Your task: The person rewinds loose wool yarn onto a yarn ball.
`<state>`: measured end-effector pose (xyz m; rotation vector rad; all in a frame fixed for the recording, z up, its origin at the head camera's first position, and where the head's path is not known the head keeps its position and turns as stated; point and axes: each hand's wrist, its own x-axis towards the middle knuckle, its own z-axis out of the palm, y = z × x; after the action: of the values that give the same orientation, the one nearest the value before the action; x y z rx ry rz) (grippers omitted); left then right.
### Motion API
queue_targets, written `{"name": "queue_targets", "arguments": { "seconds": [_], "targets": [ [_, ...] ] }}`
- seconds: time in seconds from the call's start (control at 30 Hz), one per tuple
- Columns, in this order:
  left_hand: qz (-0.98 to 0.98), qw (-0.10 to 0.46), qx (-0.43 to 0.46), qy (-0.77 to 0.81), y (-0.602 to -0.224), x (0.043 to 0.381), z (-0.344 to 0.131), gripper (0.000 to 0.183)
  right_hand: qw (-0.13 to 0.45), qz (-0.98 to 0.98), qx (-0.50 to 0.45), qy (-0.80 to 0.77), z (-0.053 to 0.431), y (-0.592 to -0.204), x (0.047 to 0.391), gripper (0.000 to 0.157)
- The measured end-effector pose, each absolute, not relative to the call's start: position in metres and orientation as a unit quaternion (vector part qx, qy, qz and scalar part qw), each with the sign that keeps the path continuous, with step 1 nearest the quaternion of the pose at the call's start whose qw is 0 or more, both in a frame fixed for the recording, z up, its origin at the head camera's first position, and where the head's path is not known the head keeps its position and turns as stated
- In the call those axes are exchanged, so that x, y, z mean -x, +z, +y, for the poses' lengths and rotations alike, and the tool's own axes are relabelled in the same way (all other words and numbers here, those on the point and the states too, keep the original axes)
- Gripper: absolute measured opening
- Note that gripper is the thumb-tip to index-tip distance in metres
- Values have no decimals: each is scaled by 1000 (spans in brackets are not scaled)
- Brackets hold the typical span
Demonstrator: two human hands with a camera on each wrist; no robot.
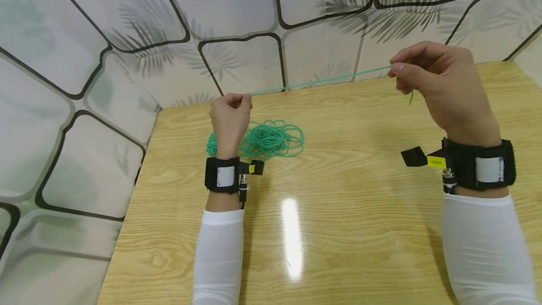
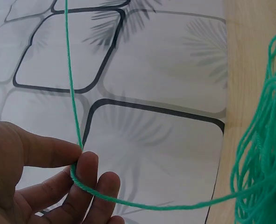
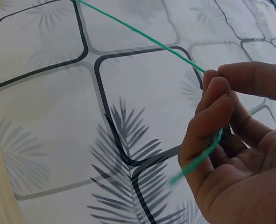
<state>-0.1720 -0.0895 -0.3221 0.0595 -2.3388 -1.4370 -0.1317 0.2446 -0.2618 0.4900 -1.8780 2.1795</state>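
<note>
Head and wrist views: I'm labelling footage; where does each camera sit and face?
Head: worn on head, facing forward and down at pale wooden table; left hand, right hand, forearms show.
Left wrist: on wrist, facing tangled green string; left hand shows.
Right wrist: on wrist, facing string's end; right hand shows.
Both wrist views share the white leaf-print backdrop.

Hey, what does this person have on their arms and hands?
White sleeves stop just short of black wrist straps, each with a pale rectangular patch. On the inner side sits a black piece with a yellow label and a black-and-silver plug. The left hand and right hand are bare.
</note>
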Motion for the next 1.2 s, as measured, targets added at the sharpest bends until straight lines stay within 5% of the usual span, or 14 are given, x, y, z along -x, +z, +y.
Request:
{"name": "queue_targets", "arguments": {
  "seconds": [0.37, 0.5, 0.67, 0.9, 1.07, 1.2],
  "targets": [
    [-868, 146, -43, -473, -338, 176, -89, 22, 151, -550, -151, 807, 248, -260, 134, 31],
    [-891, 73, -12, -447, -339, 176, -85, 26, 172, -533, -140, 816, 243, -259, 136, 33],
    [-918, -22, 27, -395, -332, 176, -86, 36, 267, -524, -81, 805, 242, -257, 139, 40],
    [-961, -21, -92, -259, -331, 179, -125, 55, 386, -440, 23, 810, 249, -259, 145, 28],
    [-957, -117, -143, -222, -338, 178, -148, 67, 380, -433, 71, 814, 253, -262, 151, 26],
    [-953, -131, -144, -232, -348, 179, -152, 57, 369, -444, 85, 812, 254, -265, 153, 26]
  ]
}}
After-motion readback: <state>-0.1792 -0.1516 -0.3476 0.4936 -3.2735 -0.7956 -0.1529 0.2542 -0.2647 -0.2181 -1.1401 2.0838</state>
